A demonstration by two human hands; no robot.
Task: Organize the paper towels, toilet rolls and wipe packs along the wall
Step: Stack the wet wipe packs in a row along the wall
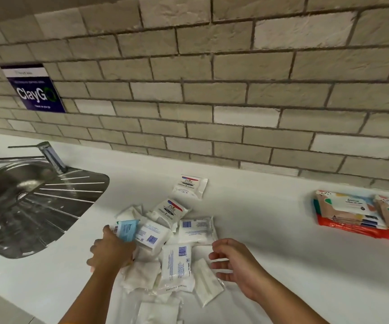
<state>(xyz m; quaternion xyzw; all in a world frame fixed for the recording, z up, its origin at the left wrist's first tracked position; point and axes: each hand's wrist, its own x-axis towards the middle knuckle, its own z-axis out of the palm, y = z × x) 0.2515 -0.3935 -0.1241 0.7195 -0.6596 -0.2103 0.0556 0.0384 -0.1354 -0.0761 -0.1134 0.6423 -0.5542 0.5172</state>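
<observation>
Right now my left hand (112,249) grips the blue-labelled wipe pack (126,229) at the pile's (170,249) sink-side edge, right hand (233,260) spread and empty beside it, pile mid-counter (270,225), wall (212,101) straight ahead, stacked packs (352,216) far right.

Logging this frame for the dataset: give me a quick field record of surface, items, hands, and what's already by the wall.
surface: white counter below a brick-tile wall
left side: steel sink with tap
loose pile: small white wipe packs scattered mid-counter, overlapping
by the wall: colourful wipe packs stacked at right
left hand: gripping a light blue pack
right hand: open above the pile, holding nothing
wall sign: dark blue ClayGo sign
</observation>
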